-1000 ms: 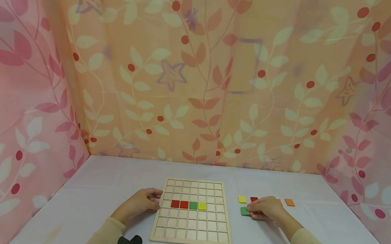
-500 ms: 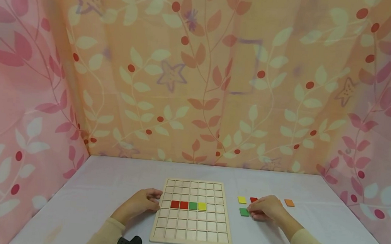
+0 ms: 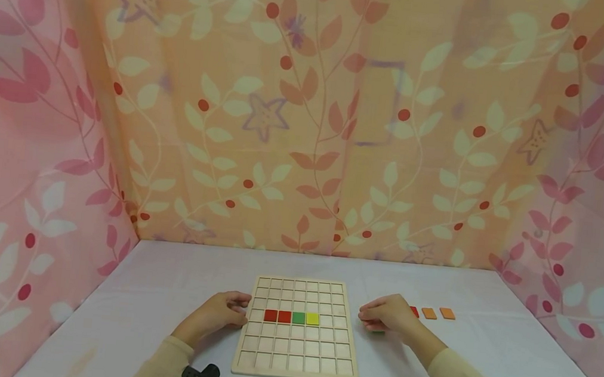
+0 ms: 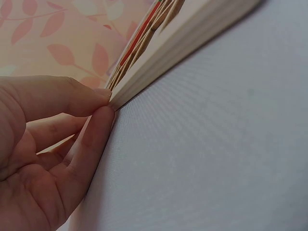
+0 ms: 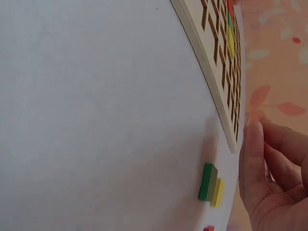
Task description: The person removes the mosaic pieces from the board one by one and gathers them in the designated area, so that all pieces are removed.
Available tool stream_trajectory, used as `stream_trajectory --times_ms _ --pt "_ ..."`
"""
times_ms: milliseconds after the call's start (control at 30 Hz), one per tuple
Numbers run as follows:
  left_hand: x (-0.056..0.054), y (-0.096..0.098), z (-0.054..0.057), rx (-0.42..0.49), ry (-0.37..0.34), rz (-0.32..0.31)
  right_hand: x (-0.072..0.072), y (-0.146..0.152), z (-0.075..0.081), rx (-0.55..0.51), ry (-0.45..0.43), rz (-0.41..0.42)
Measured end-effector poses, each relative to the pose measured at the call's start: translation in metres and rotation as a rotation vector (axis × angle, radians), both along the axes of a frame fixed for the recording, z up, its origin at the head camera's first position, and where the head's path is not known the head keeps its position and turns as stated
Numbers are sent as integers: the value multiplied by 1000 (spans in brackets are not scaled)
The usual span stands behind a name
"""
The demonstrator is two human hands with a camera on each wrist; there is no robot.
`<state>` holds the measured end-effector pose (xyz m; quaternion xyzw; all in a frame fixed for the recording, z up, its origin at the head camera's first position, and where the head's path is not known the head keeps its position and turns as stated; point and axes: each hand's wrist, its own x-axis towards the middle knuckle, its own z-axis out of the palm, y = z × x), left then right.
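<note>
A wooden grid board lies on the table, with two red tiles, a green tile and a yellow tile in one row. My left hand pinches its left edge between thumb and finger. Right of the board, my right hand is held over loose tiles, thumb and fingertips together; whether a tile is between them cannot be made out. Below it, the right wrist view has a loose green tile and a loose yellow tile.
Past my right hand lie a partly hidden red tile and two orange tiles. A white cloth covers the table. Patterned curtains stand behind it and at both sides.
My right hand has moved left toward the board. It now covers the loose yellow tile and most of the loose green one, and uncovers a red and an orange tile. My left hand stays put.
</note>
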<state>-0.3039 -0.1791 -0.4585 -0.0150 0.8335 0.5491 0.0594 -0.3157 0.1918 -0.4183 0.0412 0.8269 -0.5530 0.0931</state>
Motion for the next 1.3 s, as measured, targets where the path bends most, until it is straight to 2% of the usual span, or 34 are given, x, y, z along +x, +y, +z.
stream_trajectory --times_ms 467,833,1300 --pt "-1 -1 2 19 -3 -37 -6 -40 -2 55 -41 3" --pt "0 -1 1 14 0 -46 -11 -54 -11 27 -44 76" --pt "0 -3 -1 32 -2 -50 -10 -69 -12 11 -49 148"
